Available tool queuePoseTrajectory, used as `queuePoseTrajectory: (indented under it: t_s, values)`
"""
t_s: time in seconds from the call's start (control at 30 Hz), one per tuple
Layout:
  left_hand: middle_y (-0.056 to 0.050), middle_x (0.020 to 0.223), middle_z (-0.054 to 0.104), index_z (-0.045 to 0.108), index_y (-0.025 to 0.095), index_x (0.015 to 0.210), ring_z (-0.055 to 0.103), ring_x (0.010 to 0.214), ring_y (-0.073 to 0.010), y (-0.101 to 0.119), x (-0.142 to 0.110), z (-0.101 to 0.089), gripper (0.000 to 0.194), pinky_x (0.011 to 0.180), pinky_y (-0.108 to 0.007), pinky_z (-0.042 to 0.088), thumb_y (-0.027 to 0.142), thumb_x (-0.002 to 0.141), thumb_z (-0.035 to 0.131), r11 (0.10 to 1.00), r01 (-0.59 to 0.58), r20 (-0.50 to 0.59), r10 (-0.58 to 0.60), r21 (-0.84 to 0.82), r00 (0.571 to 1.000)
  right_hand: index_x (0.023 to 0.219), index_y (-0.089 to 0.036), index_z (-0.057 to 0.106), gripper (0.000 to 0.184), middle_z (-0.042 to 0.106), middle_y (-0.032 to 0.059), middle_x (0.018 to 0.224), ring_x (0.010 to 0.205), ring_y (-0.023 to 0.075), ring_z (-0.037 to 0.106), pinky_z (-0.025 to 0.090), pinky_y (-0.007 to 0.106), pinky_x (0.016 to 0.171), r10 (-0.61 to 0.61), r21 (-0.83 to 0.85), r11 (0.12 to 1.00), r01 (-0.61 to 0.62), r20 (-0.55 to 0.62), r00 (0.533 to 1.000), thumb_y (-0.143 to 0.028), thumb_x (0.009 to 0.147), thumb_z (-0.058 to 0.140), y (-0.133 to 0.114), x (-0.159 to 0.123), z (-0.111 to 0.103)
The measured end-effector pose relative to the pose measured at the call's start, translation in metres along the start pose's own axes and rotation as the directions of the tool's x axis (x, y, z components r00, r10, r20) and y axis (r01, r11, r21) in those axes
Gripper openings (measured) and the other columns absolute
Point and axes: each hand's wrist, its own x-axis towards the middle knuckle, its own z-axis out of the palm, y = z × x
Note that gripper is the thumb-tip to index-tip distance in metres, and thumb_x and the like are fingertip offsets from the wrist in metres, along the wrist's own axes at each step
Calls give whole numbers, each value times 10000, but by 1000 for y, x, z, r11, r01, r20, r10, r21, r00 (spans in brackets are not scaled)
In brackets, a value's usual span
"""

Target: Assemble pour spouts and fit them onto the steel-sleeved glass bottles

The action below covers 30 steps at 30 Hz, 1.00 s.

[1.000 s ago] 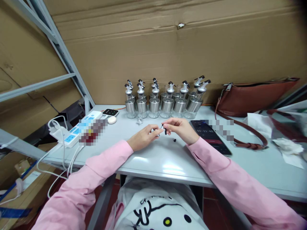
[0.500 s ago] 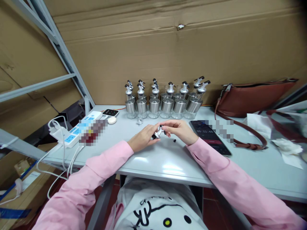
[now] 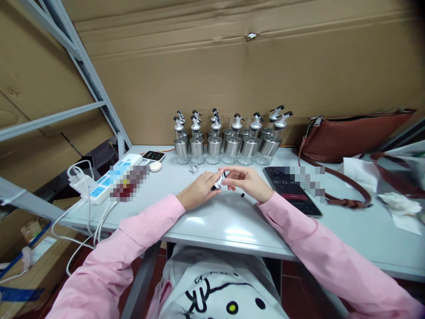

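Observation:
Over the front middle of the table, my left hand (image 3: 198, 189) is closed around a silver-and-black pourer top (image 3: 218, 182), partly hidden by the fingers. From the other side my right hand (image 3: 245, 180) pinches the same piece at its black end. A tiny black part (image 3: 242, 195) lies on the table just below my right hand. Behind my left hand sits a small clear-and-silver round piece (image 3: 194, 168). Several glass oil bottles (image 3: 214, 148) with steel bands stand in rows at the back, many topped by similar pourers.
A phone showing a timer (image 3: 292, 190) lies right of my right hand. Farther right is a brown leather bag (image 3: 352, 135) with crumpled tissues (image 3: 398, 204). At left are a white power strip (image 3: 114, 179), cables, a small screen device (image 3: 153, 156) and a round white case (image 3: 156, 166).
The pourer top has been turned between my hands, its wide end now toward my left palm. My left fingers have shifted over its top; my right fingers have drawn in closer around the black end.

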Motion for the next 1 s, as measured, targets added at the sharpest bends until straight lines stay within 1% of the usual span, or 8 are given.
queuePoseTrajectory:
  t_s: [0.13, 0.3, 0.5, 0.63, 0.73, 0.87, 0.93, 1.0]
  values:
    - [-126, 1067, 507, 50, 175, 1429, 500, 970, -238, -1, 0, 0, 588, 843, -405, 482, 389, 942, 300, 999, -13, 21, 13, 30, 1000, 974, -146, 668, 438, 634, -18, 562, 445, 87, 518, 430, 234, 470, 15, 16, 1000, -15, -12, 1000, -304, 578, 768, 0, -1, 0]
    - [-125, 1069, 512, 74, 169, 1425, 506, 965, -234, -2, 0, 2, 581, 842, -395, 487, 389, 941, 309, 999, -13, 4, 13, 37, 1000, 966, -133, 664, 443, 646, -14, 565, 443, 85, 526, 437, 231, 475, 25, 24, 999, -25, -22, 999, -298, 570, 773, -1, -1, 0]
    - [-113, 1050, 550, 131, 182, 1420, 537, 949, -221, -1, 0, 0, 575, 827, -373, 495, 375, 932, 367, 999, -46, -72, 47, 23, 996, 958, -133, 662, 425, 643, -9, 570, 445, 89, 531, 442, 236, 467, 14, 18, 1000, -14, -25, 1000, -331, 595, 760, 1, 1, 2]
    - [-109, 1091, 556, 167, 211, 1410, 557, 988, -214, -2, -1, 0, 579, 832, -358, 500, 378, 916, 419, 998, -50, -120, 47, -24, 992, 935, -144, 665, 394, 663, 10, 639, 541, 126, 603, 473, 250, 494, -27, 50, 998, 29, -36, 999, -328, 599, 760, 3, 1, 4]
    - [-126, 1130, 545, 177, 203, 1405, 556, 1035, -224, -3, -3, 3, 592, 844, -368, 498, 399, 908, 433, 998, -3, -126, -5, -61, 992, 927, -145, 673, 385, 677, 22, 640, 578, 147, 629, 502, 276, 536, -26, 58, 998, 29, -44, 999, -323, 598, 764, 2, 0, 4]
    - [-150, 1165, 539, 194, 166, 1399, 540, 1084, -229, -1, -2, 2, 605, 866, -365, 476, 427, 907, 428, 994, 62, -84, -70, -89, 994, 941, -148, 676, 398, 680, 19, 617, 574, 148, 634, 511, 278, 541, -26, 60, 998, 29, -58, 998, -312, 591, 771, 1, -1, 5]
    - [-152, 1162, 554, 251, 145, 1377, 535, 1089, -234, 2, 0, -5, 608, 901, -383, 442, 458, 893, 443, 995, 88, -59, -91, -47, 994, 928, -149, 673, 388, 678, 17, 608, 567, 148, 633, 510, 277, 533, -36, 62, 997, 41, -69, 997, -313, 591, 771, 1, -2, 6]
    - [-125, 1092, 600, 356, 141, 1316, 559, 1037, -233, 3, 3, -15, 560, 964, -436, 372, 482, 881, 445, 979, 198, -71, -195, 43, 978, 909, -148, 671, 374, 676, 17, 603, 564, 150, 633, 509, 280, 532, -42, 59, 997, 47, -80, 996, -320, 591, 769, 1, -2, 7]
